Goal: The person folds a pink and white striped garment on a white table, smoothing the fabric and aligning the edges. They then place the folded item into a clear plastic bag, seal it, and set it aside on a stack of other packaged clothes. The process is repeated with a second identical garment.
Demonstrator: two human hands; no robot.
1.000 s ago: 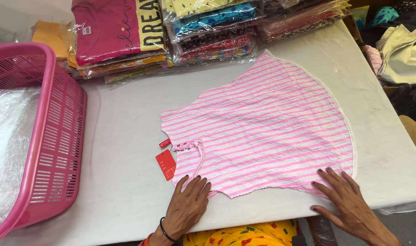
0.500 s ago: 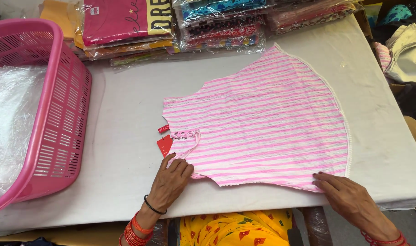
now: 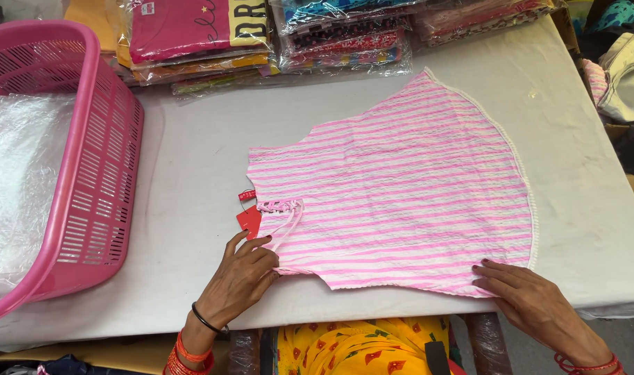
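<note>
Two hands are laid on a pink-striped garment [image 3: 400, 194] spread flat on the white table [image 3: 185, 160]. Far left, a pink basket [image 3: 102, 201] lined with clear plastic is seen. The left hand [image 3: 240, 278] is pressed on the garment's near-left corner by red tags [image 3: 249, 215], fingers loosely curled, nothing clasped. The right hand [image 3: 532, 298] is held flat and open on the near-right hem. Packaged clothes [image 3: 275, 35] are stacked behind.

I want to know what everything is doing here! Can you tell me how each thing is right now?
Pink striped top: spread flat on the table.
Red tags: attached at the neckline, lying flat.
Left hand: open, pressing the top's near edge.
Right hand: open, flat on the hem corner.
Pink basket: upright, lined with clear plastic.
Packaged clothes: stacked, wrapped.
</note>
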